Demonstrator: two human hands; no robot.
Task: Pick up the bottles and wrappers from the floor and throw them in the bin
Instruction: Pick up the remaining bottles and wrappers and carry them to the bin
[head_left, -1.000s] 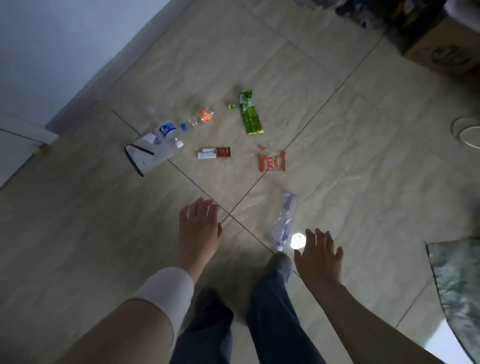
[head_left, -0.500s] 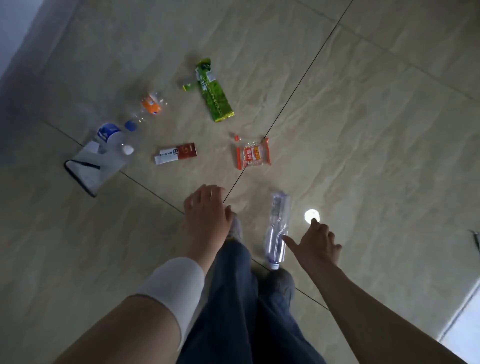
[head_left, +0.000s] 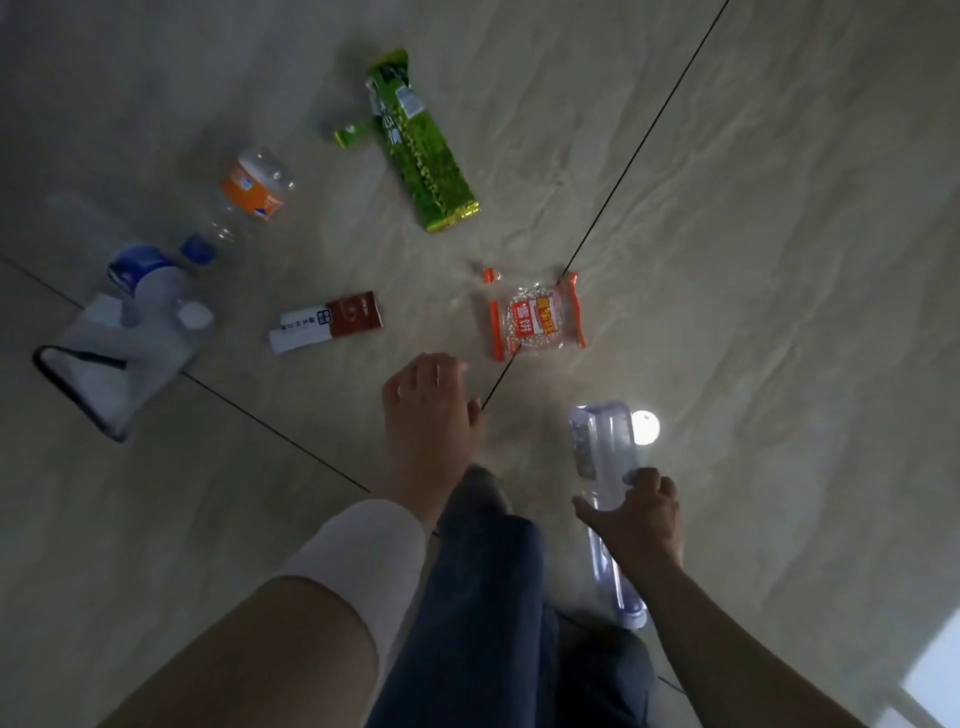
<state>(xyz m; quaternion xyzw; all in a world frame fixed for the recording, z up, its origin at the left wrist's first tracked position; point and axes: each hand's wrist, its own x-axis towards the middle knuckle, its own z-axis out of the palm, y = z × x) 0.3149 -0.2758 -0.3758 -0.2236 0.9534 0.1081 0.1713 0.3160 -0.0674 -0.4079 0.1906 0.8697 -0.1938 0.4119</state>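
My right hand (head_left: 636, 517) is closed around the middle of a clear plastic bottle (head_left: 602, 447) lying near my feet. My left hand (head_left: 428, 410) hovers open over the floor, just below an orange snack wrapper (head_left: 535, 317). Farther off lie a long green wrapper (head_left: 421, 145), a red and white wrapper (head_left: 327, 322), a clear bottle with an orange label (head_left: 249, 197) and a blue-labelled bottle (head_left: 145, 280). The blue-labelled bottle rests on a white bag with a black edge (head_left: 104, 374). No bin is in view.
The floor is beige tile with dark grout lines (head_left: 623, 161). My legs in dark trousers (head_left: 483, 613) stand between my arms. A round bright reflection (head_left: 644, 427) shines on the tile beside the held bottle.
The view has dropped closer to the floor. My right hand went from pointing beside the clear bottle to closing around it. My left hand stays open above the tile.
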